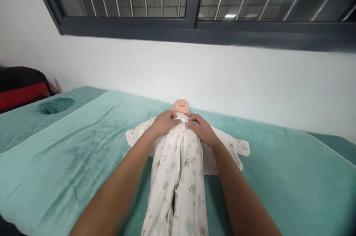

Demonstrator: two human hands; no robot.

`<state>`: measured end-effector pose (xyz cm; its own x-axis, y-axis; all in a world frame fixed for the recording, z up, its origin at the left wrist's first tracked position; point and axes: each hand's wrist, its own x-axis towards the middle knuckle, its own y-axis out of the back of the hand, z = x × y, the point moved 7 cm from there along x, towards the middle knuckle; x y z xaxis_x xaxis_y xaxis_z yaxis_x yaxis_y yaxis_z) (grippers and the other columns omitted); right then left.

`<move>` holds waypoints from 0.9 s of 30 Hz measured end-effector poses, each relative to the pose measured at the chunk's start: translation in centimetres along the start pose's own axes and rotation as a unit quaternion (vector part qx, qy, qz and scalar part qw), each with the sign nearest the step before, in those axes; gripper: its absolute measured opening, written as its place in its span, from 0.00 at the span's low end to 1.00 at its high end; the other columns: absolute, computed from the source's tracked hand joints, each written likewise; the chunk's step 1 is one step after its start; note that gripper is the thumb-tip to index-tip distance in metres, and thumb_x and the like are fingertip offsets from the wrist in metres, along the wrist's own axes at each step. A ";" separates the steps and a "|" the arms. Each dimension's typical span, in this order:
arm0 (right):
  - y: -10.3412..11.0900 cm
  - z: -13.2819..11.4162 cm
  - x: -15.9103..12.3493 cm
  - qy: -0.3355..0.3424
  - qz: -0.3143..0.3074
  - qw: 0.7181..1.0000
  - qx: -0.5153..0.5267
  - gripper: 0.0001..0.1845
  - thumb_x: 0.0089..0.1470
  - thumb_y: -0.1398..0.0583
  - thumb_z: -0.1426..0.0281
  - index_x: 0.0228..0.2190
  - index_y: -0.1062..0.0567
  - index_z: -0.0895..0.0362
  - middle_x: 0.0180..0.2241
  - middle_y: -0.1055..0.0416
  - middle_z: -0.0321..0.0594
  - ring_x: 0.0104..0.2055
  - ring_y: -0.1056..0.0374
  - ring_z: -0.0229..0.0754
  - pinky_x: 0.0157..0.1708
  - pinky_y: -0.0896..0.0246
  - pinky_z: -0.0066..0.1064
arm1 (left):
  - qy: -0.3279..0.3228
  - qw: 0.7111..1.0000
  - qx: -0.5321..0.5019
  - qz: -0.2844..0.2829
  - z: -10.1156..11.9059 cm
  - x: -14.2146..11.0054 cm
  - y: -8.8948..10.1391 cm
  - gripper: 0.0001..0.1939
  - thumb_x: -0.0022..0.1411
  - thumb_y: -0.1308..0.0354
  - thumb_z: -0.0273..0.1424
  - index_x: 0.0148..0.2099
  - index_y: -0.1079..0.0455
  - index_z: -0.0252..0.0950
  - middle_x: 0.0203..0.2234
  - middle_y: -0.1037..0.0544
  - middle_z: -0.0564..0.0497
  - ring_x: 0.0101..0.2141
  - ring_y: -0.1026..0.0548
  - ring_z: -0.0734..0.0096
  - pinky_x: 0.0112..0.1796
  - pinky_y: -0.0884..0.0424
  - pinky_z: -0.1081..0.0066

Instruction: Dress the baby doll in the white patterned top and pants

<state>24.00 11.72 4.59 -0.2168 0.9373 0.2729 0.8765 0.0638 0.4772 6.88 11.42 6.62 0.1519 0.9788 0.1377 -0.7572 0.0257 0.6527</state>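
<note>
The printed trousers (191,161) lie lengthwise over the doll (181,106), their top edge at its chest pinched between thumb and fingers of my left hand (164,121) and right hand (202,129), seemingly to hold it level, above a top (229,142) spread sleeves-out on the green-covered bed (267,176).

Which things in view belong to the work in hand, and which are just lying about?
In the work:
- left hand and right hand, at the trousers' waist
- doll
- patterned trousers
- patterned top, sleeves spread

Just about:
- red-and-black object, far left
- teal cover, underneath
- barred window
</note>
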 end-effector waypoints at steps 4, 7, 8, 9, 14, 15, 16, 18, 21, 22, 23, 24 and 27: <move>-0.5 -0.2 0.8 0.006 -0.053 0.998 -0.044 0.13 0.57 0.44 0.59 0.28 0.33 0.55 0.55 0.33 0.38 0.56 0.38 0.44 0.55 0.47 0.38 | -0.002 1.000 -0.027 0.012 -0.6 0.0 0.0 0.13 0.60 0.47 0.39 0.28 0.42 0.38 0.26 0.31 0.54 0.29 0.34 0.69 0.31 0.43 0.71; -0.9 -1.5 1.5 0.048 -0.047 0.993 -0.102 0.11 0.59 0.47 0.62 0.28 0.37 0.54 0.50 0.30 0.37 0.51 0.35 0.43 0.50 0.44 0.36 | -0.011 0.998 -0.067 0.009 -1.3 0.0 0.1 0.12 0.62 0.48 0.39 0.30 0.43 0.38 0.25 0.33 0.56 0.29 0.36 0.71 0.30 0.44 0.72; -1.2 -1.9 1.8 0.056 -0.044 0.989 -0.127 0.10 0.60 0.48 0.62 0.29 0.38 0.54 0.47 0.28 0.37 0.48 0.34 0.43 0.47 0.43 0.36 | -0.010 0.996 -0.091 0.005 -1.7 0.0 0.2 0.12 0.62 0.49 0.39 0.30 0.43 0.38 0.25 0.34 0.56 0.28 0.37 0.72 0.30 0.44 0.72; -1.4 -2.3 2.1 0.055 -0.042 0.986 -0.154 0.10 0.60 0.48 0.62 0.29 0.38 0.54 0.43 0.27 0.37 0.44 0.33 0.43 0.44 0.42 0.35 | -0.005 0.993 -0.115 0.002 -2.1 -0.1 0.3 0.12 0.63 0.49 0.40 0.31 0.44 0.39 0.24 0.36 0.57 0.27 0.38 0.73 0.29 0.44 0.73; -2.4 -3.1 3.7 0.030 -0.033 0.959 -0.281 0.11 0.60 0.49 0.61 0.30 0.38 0.53 0.25 0.32 0.34 0.27 0.39 0.41 0.28 0.50 0.30 | 0.012 0.981 -0.192 0.014 -4.0 -0.2 0.6 0.11 0.64 0.50 0.40 0.33 0.44 0.39 0.22 0.41 0.59 0.24 0.41 0.75 0.26 0.45 0.74; -2.5 -3.1 3.9 0.031 -0.029 0.956 -0.289 0.11 0.59 0.48 0.61 0.29 0.38 0.53 0.24 0.33 0.33 0.25 0.40 0.40 0.28 0.51 0.30 | 0.011 0.982 -0.187 0.032 -4.2 -0.1 0.7 0.10 0.64 0.50 0.38 0.34 0.44 0.39 0.22 0.40 0.59 0.24 0.40 0.75 0.27 0.44 0.74; -2.6 -3.1 3.9 0.028 -0.022 0.959 -0.281 0.11 0.58 0.47 0.61 0.28 0.37 0.54 0.23 0.34 0.33 0.25 0.41 0.39 0.27 0.51 0.29 | 0.009 0.983 -0.175 0.052 -4.3 0.0 0.8 0.07 0.63 0.49 0.35 0.34 0.42 0.39 0.23 0.38 0.59 0.25 0.38 0.74 0.28 0.42 0.74; -2.5 -2.4 3.6 0.008 0.009 0.977 -0.213 0.11 0.56 0.44 0.62 0.26 0.35 0.54 0.24 0.33 0.33 0.27 0.39 0.39 0.29 0.47 0.29 | -0.011 0.986 -0.139 0.087 -4.3 0.1 0.8 0.02 0.61 0.48 0.29 0.34 0.39 0.38 0.26 0.32 0.56 0.29 0.33 0.73 0.33 0.38 0.72; -1.5 -0.5 1.9 -0.017 0.104 0.994 -0.041 0.09 0.53 0.41 0.62 0.31 0.30 0.55 0.33 0.27 0.35 0.36 0.33 0.40 0.38 0.40 0.31 | -0.072 0.984 -0.096 0.130 -4.0 0.1 0.7 0.06 0.59 0.49 0.23 0.38 0.34 0.37 0.37 0.25 0.51 0.40 0.29 0.68 0.44 0.35 0.68; -1.0 0.2 1.0 -0.019 0.134 0.991 0.004 0.10 0.52 0.41 0.62 0.33 0.28 0.55 0.37 0.26 0.36 0.39 0.32 0.40 0.42 0.39 0.32 | -0.091 0.981 -0.083 0.147 -4.0 -0.1 0.7 0.08 0.59 0.50 0.22 0.40 0.33 0.37 0.40 0.25 0.50 0.42 0.29 0.67 0.46 0.35 0.67; -0.7 0.8 0.1 -0.021 0.158 0.987 0.032 0.11 0.52 0.40 0.62 0.35 0.28 0.55 0.39 0.26 0.38 0.42 0.32 0.41 0.44 0.39 0.33 | -0.105 0.979 -0.066 0.163 -4.0 -0.3 0.8 0.10 0.59 0.51 0.22 0.40 0.32 0.37 0.41 0.25 0.49 0.44 0.29 0.66 0.48 0.36 0.66; -0.3 1.3 -0.8 -0.023 0.176 0.983 0.046 0.11 0.52 0.41 0.62 0.36 0.27 0.55 0.41 0.26 0.39 0.43 0.31 0.41 0.46 0.39 0.34 | -0.111 0.978 -0.048 0.172 -4.1 -0.5 0.8 0.11 0.60 0.52 0.22 0.40 0.32 0.37 0.41 0.25 0.48 0.45 0.29 0.66 0.48 0.36 0.66; 0.5 1.8 -3.2 -0.020 0.194 0.980 0.028 0.11 0.54 0.42 0.63 0.37 0.26 0.55 0.42 0.26 0.40 0.45 0.31 0.42 0.49 0.39 0.36 | -0.101 0.981 0.000 0.166 -4.5 -1.5 0.8 0.12 0.62 0.54 0.24 0.39 0.29 0.37 0.40 0.24 0.47 0.44 0.29 0.64 0.47 0.34 0.65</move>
<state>25.90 9.36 2.42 0.1537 0.9076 0.3907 0.9122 -0.2823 0.2970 3.19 10.88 3.57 0.0200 0.8724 0.4885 -0.7859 -0.2883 0.5471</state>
